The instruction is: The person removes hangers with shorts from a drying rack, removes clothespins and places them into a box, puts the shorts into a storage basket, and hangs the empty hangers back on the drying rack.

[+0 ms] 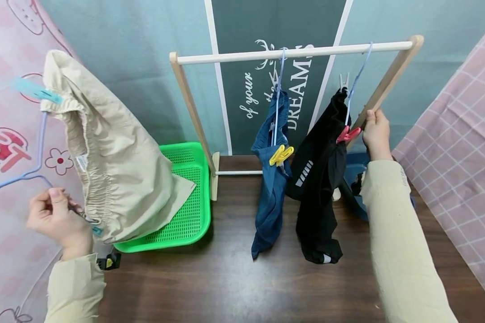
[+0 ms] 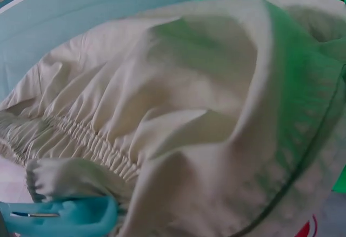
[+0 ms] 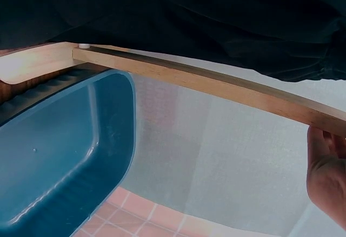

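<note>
In the head view, my left hand (image 1: pixel 62 222) pinches a light blue hanger (image 1: pixel 40 139) at the left. Beige trousers (image 1: pixel 121 157) hang sideways from it, held by a teal clip (image 1: pixel 44 95) at the top and another beside my hand. The left wrist view shows the gathered waistband (image 2: pixel 89 140) and a teal clip (image 2: pixel 65 215), but not the hand. My right hand (image 1: pixel 377 134) grips the wooden right post (image 1: pixel 390 78) of the rack; the right wrist view shows those fingers (image 3: pixel 319 140) against the post (image 3: pixel 216 85).
From the rack's white rail (image 1: pixel 234 57) hang blue jeans (image 1: pixel 271 193) with a yellow clip (image 1: pixel 281 155) and black trousers (image 1: pixel 319 179) with a red clip (image 1: pixel 347 134). A green basket (image 1: pixel 198 229) stands behind the beige trousers; a blue tub (image 3: pixel 59 156) is by the right post.
</note>
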Tool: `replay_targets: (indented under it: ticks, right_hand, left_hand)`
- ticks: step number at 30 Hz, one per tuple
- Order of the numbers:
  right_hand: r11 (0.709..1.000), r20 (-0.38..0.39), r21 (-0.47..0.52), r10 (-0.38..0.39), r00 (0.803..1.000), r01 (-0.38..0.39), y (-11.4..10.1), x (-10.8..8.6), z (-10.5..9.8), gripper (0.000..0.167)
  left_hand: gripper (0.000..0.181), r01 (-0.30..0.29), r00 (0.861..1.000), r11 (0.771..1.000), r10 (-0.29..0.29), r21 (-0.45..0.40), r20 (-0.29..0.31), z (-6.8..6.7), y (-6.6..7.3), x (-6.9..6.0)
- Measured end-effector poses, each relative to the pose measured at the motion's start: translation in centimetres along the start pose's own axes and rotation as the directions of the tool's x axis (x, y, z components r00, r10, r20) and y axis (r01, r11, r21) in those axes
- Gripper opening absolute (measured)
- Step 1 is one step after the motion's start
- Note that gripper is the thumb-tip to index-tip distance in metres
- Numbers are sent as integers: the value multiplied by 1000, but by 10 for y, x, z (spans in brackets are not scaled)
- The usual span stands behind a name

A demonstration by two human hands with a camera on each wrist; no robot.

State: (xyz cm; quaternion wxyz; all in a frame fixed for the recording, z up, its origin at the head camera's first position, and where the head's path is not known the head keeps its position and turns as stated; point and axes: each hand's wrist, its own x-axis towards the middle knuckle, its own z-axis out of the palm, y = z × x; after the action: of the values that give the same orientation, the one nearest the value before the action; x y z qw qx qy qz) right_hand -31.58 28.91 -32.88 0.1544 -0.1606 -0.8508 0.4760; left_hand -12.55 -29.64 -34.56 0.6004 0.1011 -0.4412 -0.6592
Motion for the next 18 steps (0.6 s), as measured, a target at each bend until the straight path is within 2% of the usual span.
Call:
replay_targets:
  ticks: [3,6,9,12,14,18]
  right_hand:
    - [1000,-5,7,-2,1000,2,1,0,0,57]
    - [1000,-19,16,-8,1000,9,2,0,0,56]
    - [1000,-29,11,-17,999,17,2,-1,1,55]
    - [1000,-35,-5,-25,999,25,2,-2,1,54]
    - [1000,-38,-12,-26,999,26,2,-1,0,54]
    - [1000,-38,-11,-18,999,18,1,-1,0,55]
  left_hand:
    - [18,64,996,998,-65,17,61,-1,-5,-1]
    - [16,101,987,994,-107,51,118,-3,-12,-3]
    - [16,66,978,979,-103,195,183,-5,-18,-4]
    - [18,13,967,941,-98,337,237,-6,-22,-4]
    - [22,-34,958,900,-94,435,270,-6,-25,-5]
    - [20,-110,943,844,-78,524,324,-4,-28,-8]
